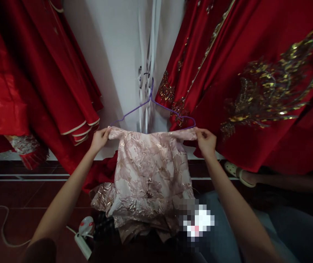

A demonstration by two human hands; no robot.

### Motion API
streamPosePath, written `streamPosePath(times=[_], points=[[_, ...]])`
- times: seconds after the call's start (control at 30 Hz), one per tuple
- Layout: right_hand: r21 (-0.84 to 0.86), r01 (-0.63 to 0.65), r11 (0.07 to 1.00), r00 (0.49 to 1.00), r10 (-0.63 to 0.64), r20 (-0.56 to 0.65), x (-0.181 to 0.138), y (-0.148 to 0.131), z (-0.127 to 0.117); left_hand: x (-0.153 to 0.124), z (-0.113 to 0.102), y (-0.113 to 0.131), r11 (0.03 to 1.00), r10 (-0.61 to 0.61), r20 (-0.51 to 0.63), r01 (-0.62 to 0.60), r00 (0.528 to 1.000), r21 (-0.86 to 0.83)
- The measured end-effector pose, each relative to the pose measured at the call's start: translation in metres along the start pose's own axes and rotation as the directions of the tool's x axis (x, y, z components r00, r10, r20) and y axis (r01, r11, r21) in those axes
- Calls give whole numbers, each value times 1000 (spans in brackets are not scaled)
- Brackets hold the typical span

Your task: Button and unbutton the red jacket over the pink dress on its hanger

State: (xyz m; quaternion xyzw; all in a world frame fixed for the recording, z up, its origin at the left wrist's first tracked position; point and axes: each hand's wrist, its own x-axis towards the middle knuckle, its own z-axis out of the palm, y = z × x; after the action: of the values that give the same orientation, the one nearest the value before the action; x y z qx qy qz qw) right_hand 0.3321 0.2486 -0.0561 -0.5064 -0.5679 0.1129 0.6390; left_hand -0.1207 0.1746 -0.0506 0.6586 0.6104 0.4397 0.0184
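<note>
A pale pink dress (149, 171) with a shiny floral pattern hangs in front of me, its hem bunched low down. My left hand (99, 138) pinches the dress's left shoulder, fingers closed on the cloth. At the other shoulder, my right hand (206, 140) grips the fabric the same way. A thin purple wire hanger (152, 104) rises just behind the dress's top edge, its hook up against a white upright rail (145, 65). I cannot tell whether the dress rests on the hanger.
Red gowns hang on both sides: plain red with white trim at left (44, 76), gold-embroidered at right (255, 84). A white wall (112, 54) stands behind. On the dark floor lie a white cable (3, 223) and a white power strip (82, 244). A pale shoe (235, 171) shows at right.
</note>
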Motion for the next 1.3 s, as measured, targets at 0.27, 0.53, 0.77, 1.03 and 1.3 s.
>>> streamPosePath(times=[0.27, 0.53, 0.77, 1.03, 1.3], points=[[-202, 414, 888, 888, -345, 304, -54, -44, -22, -43, 12, 68, 954, 228, -73, -207, 971, 216], [-373, 571, 732, 818, -547, 179, -25, -61, -20, -11, 85, 128, 756, 566, 353, -640, 745, 137], [-419, 395, 818, 901, -435, 0, -18, -29, -43, -45, 86, 134, 798, 531, 272, -582, 803, 160], [-250, 310, 917, 932, -345, -113, -7, -38, -38, -36, 67, 127, 775, 545, 337, -615, 768, 145], [-164, 350, 922, 934, -357, -9, 14, -44, -21, -37, 65, 133, 759, 573, 362, -643, 736, 105]])
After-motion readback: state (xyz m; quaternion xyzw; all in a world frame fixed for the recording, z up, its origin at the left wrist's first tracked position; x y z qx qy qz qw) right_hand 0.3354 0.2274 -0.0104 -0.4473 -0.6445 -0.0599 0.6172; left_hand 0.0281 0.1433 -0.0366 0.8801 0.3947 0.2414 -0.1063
